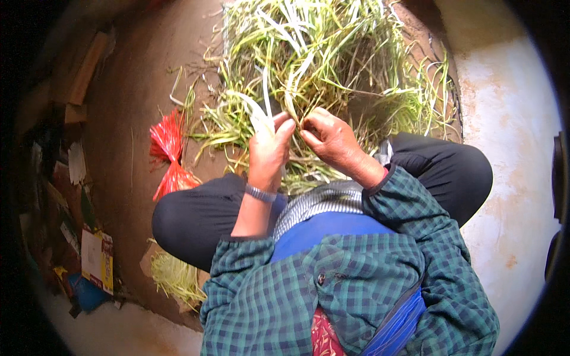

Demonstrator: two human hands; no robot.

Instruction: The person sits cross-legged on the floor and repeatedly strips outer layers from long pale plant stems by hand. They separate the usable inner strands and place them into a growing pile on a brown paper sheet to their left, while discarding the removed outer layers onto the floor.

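My left hand (270, 145) is closed around pale green-white leafy stalks (255, 110), whose white ends stick up past my fingers. Just to its right, my right hand (325, 137) pinches a yellowish, withered leaf (292, 101) from the stalks, its thumb and fingers close to the left hand's fingertips. Beyond both hands lies a big loose heap of long green, white and brown stalks and leaves (314, 41), reaching down toward my lap, where a striped cloth (320, 199) shows.
A red plastic bundle (169, 151) lies on the brown floor (130, 101) at left. Pale shredded leaves (172, 276) lie beside my left knee. Cardboard, papers and a blue item (86, 291) crowd the far left edge. A pale, stained surface (504, 107) runs along the right.
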